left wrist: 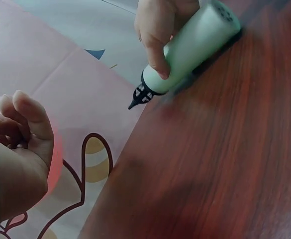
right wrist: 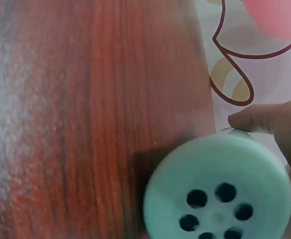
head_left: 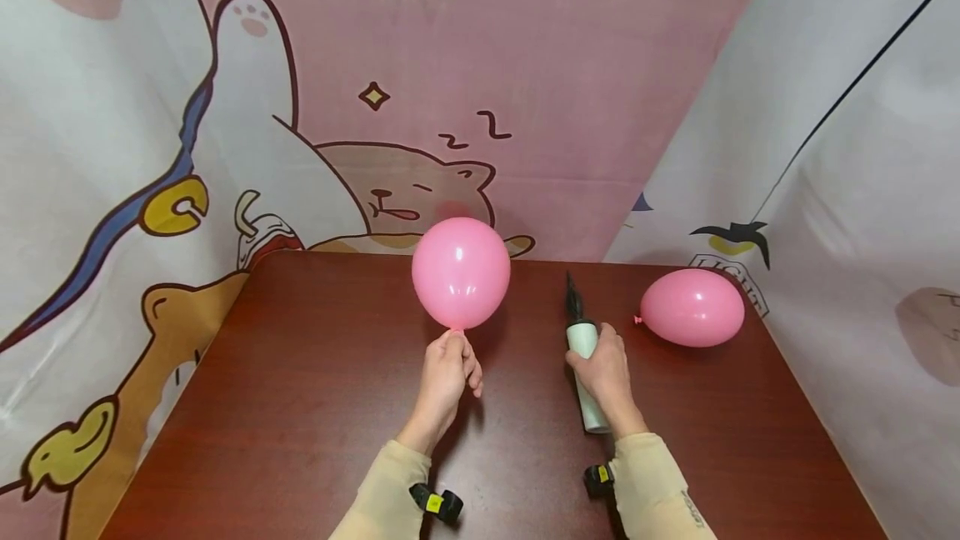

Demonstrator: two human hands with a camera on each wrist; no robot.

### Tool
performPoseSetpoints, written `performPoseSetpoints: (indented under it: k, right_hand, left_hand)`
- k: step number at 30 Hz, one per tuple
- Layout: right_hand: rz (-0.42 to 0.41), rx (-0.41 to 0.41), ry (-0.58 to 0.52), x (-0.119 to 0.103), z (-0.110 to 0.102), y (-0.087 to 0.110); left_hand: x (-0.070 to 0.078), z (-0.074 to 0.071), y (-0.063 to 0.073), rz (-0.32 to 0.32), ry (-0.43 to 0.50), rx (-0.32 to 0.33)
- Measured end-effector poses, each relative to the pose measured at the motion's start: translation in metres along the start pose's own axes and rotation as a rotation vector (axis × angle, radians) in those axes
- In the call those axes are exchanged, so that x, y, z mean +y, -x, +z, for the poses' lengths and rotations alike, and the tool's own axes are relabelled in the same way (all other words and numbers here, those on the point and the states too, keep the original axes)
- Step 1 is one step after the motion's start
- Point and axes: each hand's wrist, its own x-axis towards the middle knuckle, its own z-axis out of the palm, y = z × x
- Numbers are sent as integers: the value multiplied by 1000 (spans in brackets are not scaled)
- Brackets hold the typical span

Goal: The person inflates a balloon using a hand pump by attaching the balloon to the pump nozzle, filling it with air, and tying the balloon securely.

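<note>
A round, inflated pink balloon point(head_left: 461, 273) stands upright above my left hand point(head_left: 447, 369), which pinches it by the neck. In the left wrist view, the left hand's point(left wrist: 21, 144) curled fingers hide most of the balloon. My right hand point(head_left: 606, 365) grips a pale green balloon pump point(head_left: 592, 411) around its upper body, the black nozzle pointing toward the back wall. The pump's round end point(right wrist: 217, 169), with several dark holes, faces the right wrist camera. Whether the pump touches the table cannot be told. The right thumb point(right wrist: 254, 118) lies along its side.
A second inflated pink balloon point(head_left: 693, 308), its neck tied, lies at the table's back right, beyond the right hand. The dark red-brown wooden table point(head_left: 300, 407) ends at a cartoon-printed cloth point(head_left: 585, 107) hanging behind and at both sides. Black wrist cameras point(head_left: 437, 503) sit at both cuffs.
</note>
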Motion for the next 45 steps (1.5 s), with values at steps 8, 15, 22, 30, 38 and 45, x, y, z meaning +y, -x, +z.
performPoseSetpoints:
  k: [8, 15, 22, 30, 38, 45]
  right_hand:
    - [-29, 57, 47, 1, -1, -3]
    - [-133, 127, 60, -21, -18, 9]
    - [-245, -40, -199, -60, -24, 30]
    - [-84, -444, -968, -82, 20, 38]
    - [-86, -507, -1162, -91, 32, 41]
    - [-82, -467, -1210, -97, 34, 43]
  left_hand:
    - [-3, 6, -1, -20, 16, -10]
    - [-3, 7, -2, -30, 4, -21]
    - [2, 11, -1, -29, -44, -55]
    - [3, 16, 1, -25, -156, -151]
    - [2, 16, 2, -35, -249, -214]
    - [5, 14, 2, -25, -317, -257]
